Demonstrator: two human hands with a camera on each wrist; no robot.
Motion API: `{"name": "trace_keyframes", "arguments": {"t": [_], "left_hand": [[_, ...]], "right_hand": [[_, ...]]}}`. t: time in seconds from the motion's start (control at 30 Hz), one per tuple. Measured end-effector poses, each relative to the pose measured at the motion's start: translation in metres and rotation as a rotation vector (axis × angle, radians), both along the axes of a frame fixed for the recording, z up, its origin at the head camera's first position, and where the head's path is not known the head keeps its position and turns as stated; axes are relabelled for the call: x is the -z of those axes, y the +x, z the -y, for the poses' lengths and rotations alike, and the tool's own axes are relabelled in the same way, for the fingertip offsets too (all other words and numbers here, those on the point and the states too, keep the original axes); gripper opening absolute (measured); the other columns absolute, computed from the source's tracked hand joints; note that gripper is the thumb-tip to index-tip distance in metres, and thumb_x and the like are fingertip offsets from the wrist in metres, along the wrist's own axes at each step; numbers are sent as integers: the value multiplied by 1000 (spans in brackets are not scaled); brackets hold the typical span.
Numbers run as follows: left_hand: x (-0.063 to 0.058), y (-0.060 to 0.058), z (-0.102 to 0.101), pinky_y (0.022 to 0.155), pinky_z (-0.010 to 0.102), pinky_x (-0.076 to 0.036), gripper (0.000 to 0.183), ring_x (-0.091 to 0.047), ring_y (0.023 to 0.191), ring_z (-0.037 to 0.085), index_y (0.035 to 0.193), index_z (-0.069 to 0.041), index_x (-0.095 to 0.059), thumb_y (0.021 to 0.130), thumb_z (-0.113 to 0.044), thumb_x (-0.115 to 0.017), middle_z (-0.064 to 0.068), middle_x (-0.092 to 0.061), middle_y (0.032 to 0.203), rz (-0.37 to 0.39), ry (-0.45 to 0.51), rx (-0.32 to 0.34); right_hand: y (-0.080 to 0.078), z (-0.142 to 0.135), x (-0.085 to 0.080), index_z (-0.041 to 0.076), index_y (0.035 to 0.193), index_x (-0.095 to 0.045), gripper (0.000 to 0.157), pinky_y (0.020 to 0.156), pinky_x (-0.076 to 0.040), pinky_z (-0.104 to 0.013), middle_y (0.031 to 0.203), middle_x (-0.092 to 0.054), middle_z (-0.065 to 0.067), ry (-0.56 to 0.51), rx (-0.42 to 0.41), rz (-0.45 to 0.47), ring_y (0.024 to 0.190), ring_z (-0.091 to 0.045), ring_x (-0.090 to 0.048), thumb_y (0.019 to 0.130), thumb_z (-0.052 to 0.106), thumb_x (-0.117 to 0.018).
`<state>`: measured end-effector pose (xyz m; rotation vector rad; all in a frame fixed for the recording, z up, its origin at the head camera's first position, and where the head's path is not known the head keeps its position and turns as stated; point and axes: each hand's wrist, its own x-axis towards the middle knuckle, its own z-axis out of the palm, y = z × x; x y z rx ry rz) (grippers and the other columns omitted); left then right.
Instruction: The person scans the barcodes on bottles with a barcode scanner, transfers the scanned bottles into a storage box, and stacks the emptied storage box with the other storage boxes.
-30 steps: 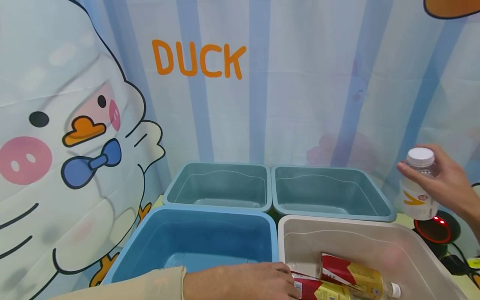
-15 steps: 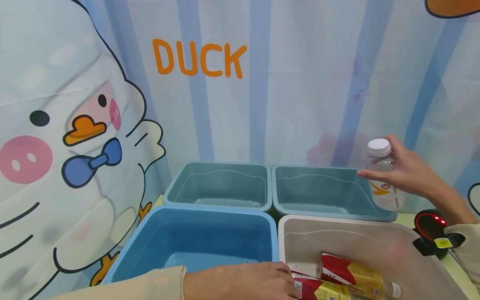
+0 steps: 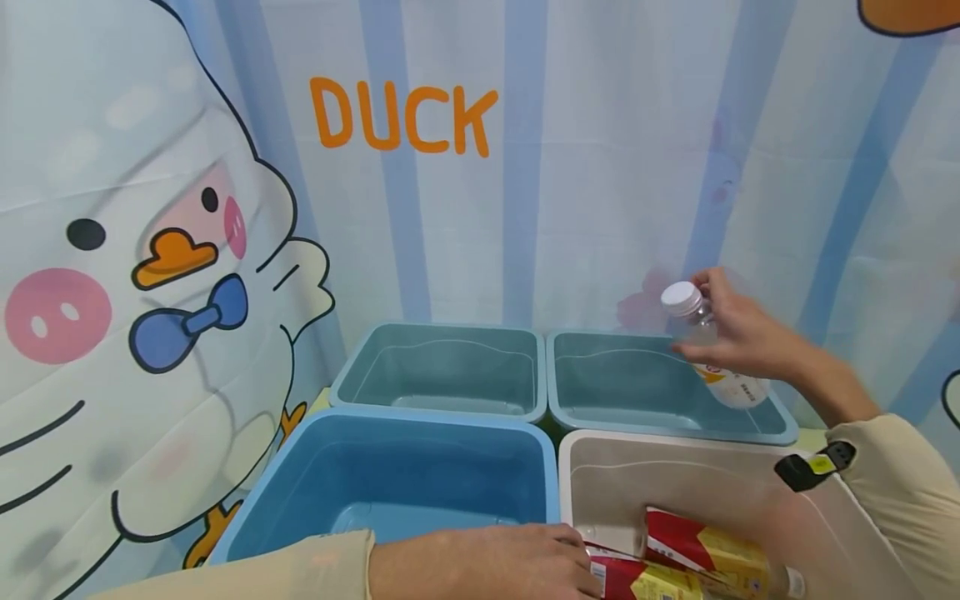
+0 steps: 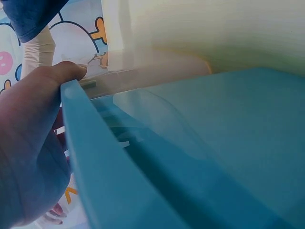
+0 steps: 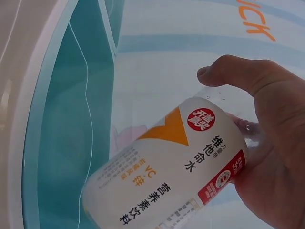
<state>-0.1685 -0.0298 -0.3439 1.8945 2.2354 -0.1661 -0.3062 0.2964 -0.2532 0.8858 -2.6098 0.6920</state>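
Note:
My right hand grips a clear plastic drink bottle with a white cap and a white label. The bottle is tilted over the back right teal bin, its cap pointing up and left. In the right wrist view its orange mark and printed text face the camera. My left hand rests by the rim between the blue bin and the beige bin. Its thumb lies at the rim corner in the left wrist view. Red-and-yellow labelled bottles lie in the beige bin beside its fingers.
A second teal bin stands at the back left, behind the blue one. A striped curtain with a duck print hangs close behind the bins. A black strap is around my right wrist, near the beige bin's rim.
My right hand has carried the white-capped bottle left from beyond the right side to over the back right teal bin, tilting it on the way. The left hand has stayed in place.

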Motion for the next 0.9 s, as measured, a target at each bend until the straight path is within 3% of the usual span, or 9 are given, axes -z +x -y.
{"name": "trace_keyframes", "arguments": {"t": [0.17, 0.37, 0.57, 0.8, 0.9], "left_hand": [[-1, 0, 0, 111, 14, -29, 62, -51, 130, -5, 146, -27, -62, 88, -44, -78, -16, -63, 140, -24, -14, 15], [-1, 1, 1, 111, 14, -29, 62, -51, 130, -5, 146, -26, -62, 88, -44, -78, -16, -63, 139, -24, -8, 17], [-1, 1, 1, 111, 14, -29, 63, -51, 130, -5, 146, -27, -61, 88, -45, -78, -17, -62, 140, -30, -23, 7], [0, 2, 1, 111, 14, -29, 64, -51, 129, -5, 146, -27, -61, 88, -45, -78, -18, -62, 139, -32, -20, 5], [-1, 2, 0, 111, 14, -29, 65, -51, 130, -5, 147, -28, -61, 87, -46, -78, -18, -62, 140, -34, -29, 5]], "right_hand": [[-6, 14, 1, 8, 147, -38, 82, 87, -54, -65, 132, -60, -20, 49, -60, -42, 112, -42, -64, 84, 21, -89], [-15, 25, 12, 12, 152, -46, 80, 88, -55, -62, 140, -59, -17, 130, -108, -75, 117, -38, -62, 87, 28, -88], [-20, 34, 26, 16, 153, -51, 81, 84, -59, -54, 134, -62, -17, 266, -94, -112, 109, -33, -66, 84, 32, -89], [-18, 50, 40, 16, 155, -50, 83, 81, -60, -49, 120, -65, -14, 423, -77, -61, 95, -26, -67, 85, 37, -88], [-15, 54, 44, 16, 155, -49, 81, 84, -59, -52, 123, -65, -15, 458, -66, -21, 98, -28, -67, 87, 35, -87]]}}
